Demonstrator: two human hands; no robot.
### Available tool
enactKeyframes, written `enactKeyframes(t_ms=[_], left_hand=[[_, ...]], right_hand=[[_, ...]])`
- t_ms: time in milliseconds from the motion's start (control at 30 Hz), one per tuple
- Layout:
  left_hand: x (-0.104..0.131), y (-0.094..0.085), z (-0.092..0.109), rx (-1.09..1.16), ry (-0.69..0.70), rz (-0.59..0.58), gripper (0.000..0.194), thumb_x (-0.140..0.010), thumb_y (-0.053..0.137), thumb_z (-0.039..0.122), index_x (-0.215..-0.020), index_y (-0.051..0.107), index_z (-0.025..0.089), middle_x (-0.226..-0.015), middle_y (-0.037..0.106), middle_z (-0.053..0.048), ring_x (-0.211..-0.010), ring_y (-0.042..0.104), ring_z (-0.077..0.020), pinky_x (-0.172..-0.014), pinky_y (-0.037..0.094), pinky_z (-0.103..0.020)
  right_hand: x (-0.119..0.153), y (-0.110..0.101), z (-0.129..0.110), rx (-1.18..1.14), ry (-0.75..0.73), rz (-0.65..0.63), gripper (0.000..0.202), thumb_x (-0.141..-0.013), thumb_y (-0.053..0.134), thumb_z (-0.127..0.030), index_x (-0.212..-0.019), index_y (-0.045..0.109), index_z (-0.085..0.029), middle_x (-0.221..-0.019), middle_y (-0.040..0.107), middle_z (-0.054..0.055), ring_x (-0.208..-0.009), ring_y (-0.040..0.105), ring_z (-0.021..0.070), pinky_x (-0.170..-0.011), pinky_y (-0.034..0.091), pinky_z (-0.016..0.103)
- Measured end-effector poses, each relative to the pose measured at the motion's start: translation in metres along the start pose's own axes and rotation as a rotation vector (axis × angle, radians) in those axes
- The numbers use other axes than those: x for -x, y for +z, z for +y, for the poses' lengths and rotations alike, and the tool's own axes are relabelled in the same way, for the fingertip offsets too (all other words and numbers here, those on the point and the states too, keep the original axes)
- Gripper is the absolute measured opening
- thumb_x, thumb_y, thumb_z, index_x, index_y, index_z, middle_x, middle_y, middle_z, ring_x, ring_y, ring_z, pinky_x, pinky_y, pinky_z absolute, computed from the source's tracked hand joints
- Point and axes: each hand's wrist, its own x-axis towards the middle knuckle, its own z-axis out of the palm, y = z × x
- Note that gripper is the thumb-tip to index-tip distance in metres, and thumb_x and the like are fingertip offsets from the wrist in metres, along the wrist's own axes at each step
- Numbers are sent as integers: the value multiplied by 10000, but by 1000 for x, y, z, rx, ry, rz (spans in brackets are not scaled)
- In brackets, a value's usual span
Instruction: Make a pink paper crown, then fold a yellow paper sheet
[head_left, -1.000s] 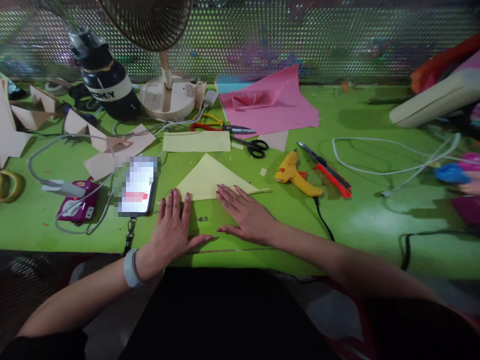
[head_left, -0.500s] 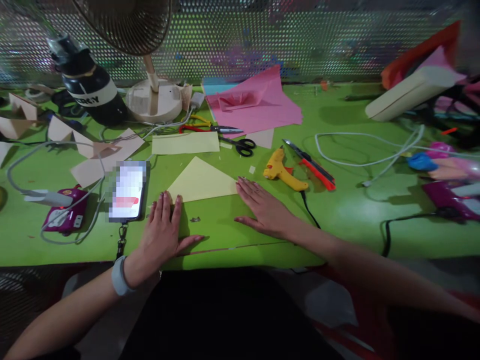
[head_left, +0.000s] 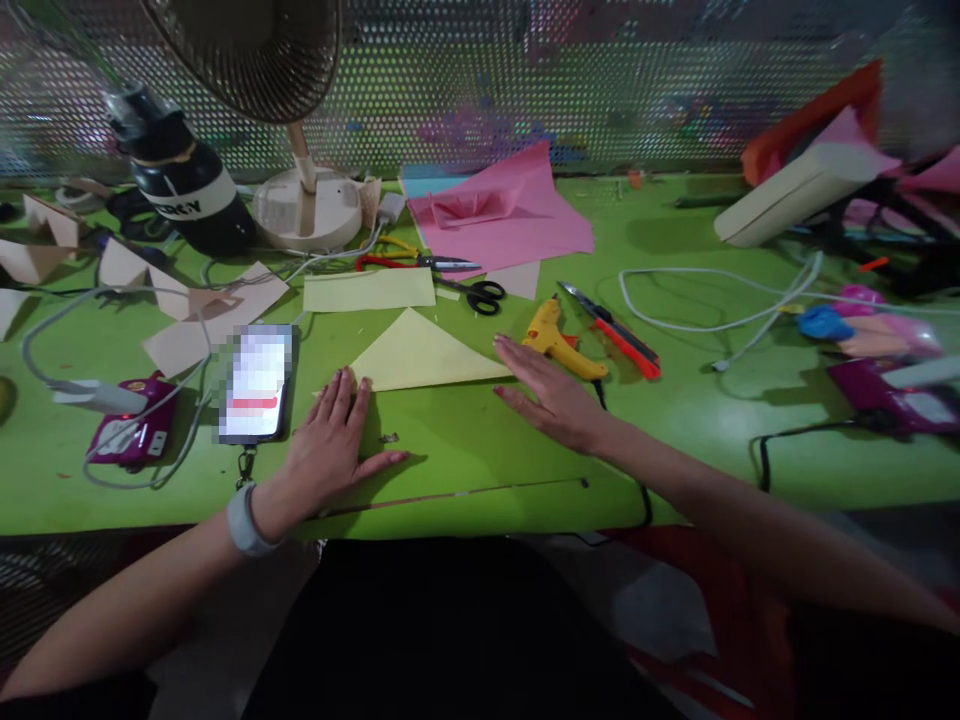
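A pale yellow paper (head_left: 431,355), folded into a triangle, lies on the green table with its long edge toward me. My left hand (head_left: 330,430) rests flat at its left corner, fingers stretched out and thumb spread. At the right corner lies my right hand (head_left: 547,395), also open, its fingertips over the paper's end. Just beyond the right hand is a yellow glue gun (head_left: 555,340). A red utility knife (head_left: 619,335) sits to the right of the glue gun. Behind the triangle are a yellow paper strip (head_left: 367,290) and black-handled scissors (head_left: 484,295).
A phone (head_left: 259,385) lies left of my left hand, near a purple power strip (head_left: 139,425) and looped white cable. A black bottle (head_left: 191,190), a fan (head_left: 307,215) and pink paper (head_left: 540,220) stand or lie at the back. Rolled paper (head_left: 795,195) is at right.
My right hand has slid to the right along the triangle's long edge, toward its right corner. The paper has shifted slightly right; my left hand stays at the left corner.
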Motion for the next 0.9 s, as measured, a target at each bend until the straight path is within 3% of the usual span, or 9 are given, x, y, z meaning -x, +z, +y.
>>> enactKeyframes(t_ms=[133,233,300,367,400,467,600,733,900], left_hand=[[-9,0,3,-4,18,-8,1039,-876,354,787,-1557,206,17,-1595,222,-305,-1492,195,-435,-1178,294,-576],[-13,-13,5,0,50,15,945,-907,351,747,-1530,297,38,-1581,296,-272,-1483,254,-407,-1180,302,-557],[-20,-30,7,10,69,55,770,-954,370,657,-1430,460,58,-1538,386,-253,-1443,344,-390,-1150,350,-537],[-33,-48,10,59,49,93,483,-996,403,492,-1199,628,115,-1322,607,-203,-1229,572,-339,-1016,472,-487],[-41,-55,12,112,30,78,388,-995,422,435,-1088,652,137,-1142,685,-167,-1046,657,-287,-898,526,-430],[-61,-62,14,243,-9,-67,251,-963,481,355,-978,638,160,-895,713,-90,-727,663,-195,-657,515,-317],[-93,-51,10,376,-77,-251,128,-872,563,270,-915,604,157,-754,697,-53,-620,618,-165,-554,434,-263],[-105,-35,-1,481,-149,-329,150,-855,572,290,-936,581,164,-729,699,-48,-587,625,-167,-515,421,-263],[-108,-34,-5,608,-204,-438,175,-837,633,326,-892,555,179,-749,701,-42,-499,622,-140,-455,425,-249]], right_hand=[[-2,0,27,9,85,-5,766,-989,166,-646,-1578,242,-162,-1620,291,116,-1504,231,313,-1191,269,607],[-3,-10,31,48,105,81,823,-966,173,-690,-1530,346,-116,-1577,376,159,-1486,277,343,-1178,275,626],[-6,-21,18,41,102,189,803,-960,203,-704,-1415,503,-114,-1460,522,185,-1400,423,355,-1129,360,606],[-16,-31,-5,-55,125,228,674,-976,264,-670,-1135,673,-157,-1152,704,176,-1100,647,310,-958,517,519],[-23,-34,-18,-150,130,177,615,-981,300,-651,-982,690,-175,-959,737,140,-887,693,265,-805,569,454],[-39,-36,-43,-353,104,-121,479,-971,428,-590,-866,661,-184,-779,723,68,-657,670,187,-618,555,339],[-70,-28,-70,-413,178,-350,212,-918,617,-378,-857,586,-177,-745,704,22,-517,631,117,-477,475,233],[-82,-18,-68,-463,268,-449,166,-927,621,-309,-934,526,-174,-729,684,11,-462,624,100,-412,461,199],[-83,-12,-60,-507,306,-456,199,-935,641,-314,-980,517,-164,-686,669,-4,-419,588,92,-396,456,203]])
